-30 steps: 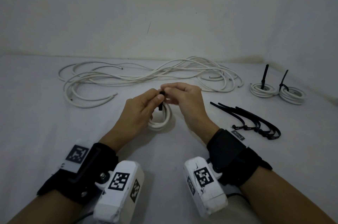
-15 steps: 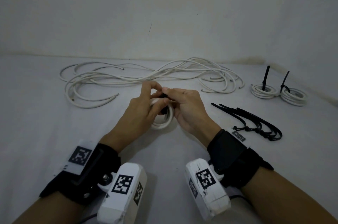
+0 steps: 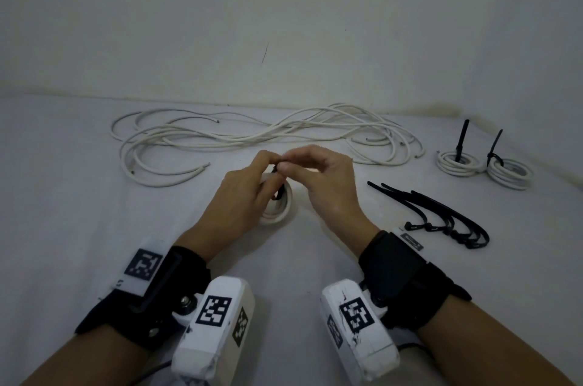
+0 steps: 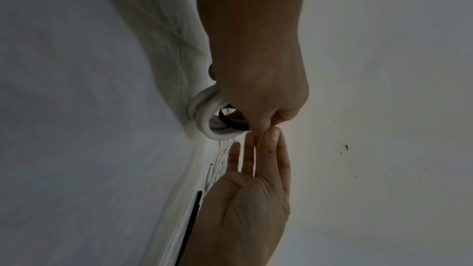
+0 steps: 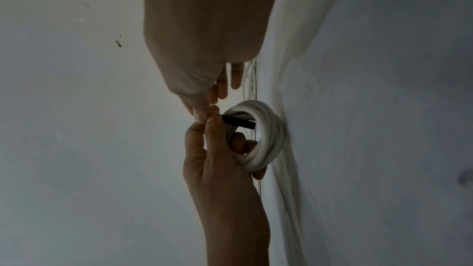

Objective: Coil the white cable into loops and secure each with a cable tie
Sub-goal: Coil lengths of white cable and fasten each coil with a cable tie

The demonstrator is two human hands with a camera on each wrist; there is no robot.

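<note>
A small coil of white cable (image 3: pixel 279 215) stands on edge on the white surface at the centre. My left hand (image 3: pixel 252 190) grips it, with its lower fingers curled through the coil (image 5: pixel 268 139) and under it. A black cable tie (image 3: pixel 277 188) is looped round the coil's upper strands (image 4: pixel 204 116). My left thumb and forefinger meet my right hand (image 3: pixel 325 183) at the tie's upper end. The right hand pinches that end between thumb and fingertips, its other fingers stretched out. In the right wrist view a short stretch of the tie (image 5: pixel 238 122) crosses the coil's opening.
A long tangle of loose white cable (image 3: pixel 252 136) lies behind the hands near the wall. Two tied coils (image 3: pixel 457 161) (image 3: pixel 508 174) with upright tie tails sit at the far right. Several spare black ties (image 3: pixel 441 215) lie right of my right hand.
My left fingers opened briefly half a second ago and have closed again on the tie's end. Both hands now pinch together slightly higher above the coil.
</note>
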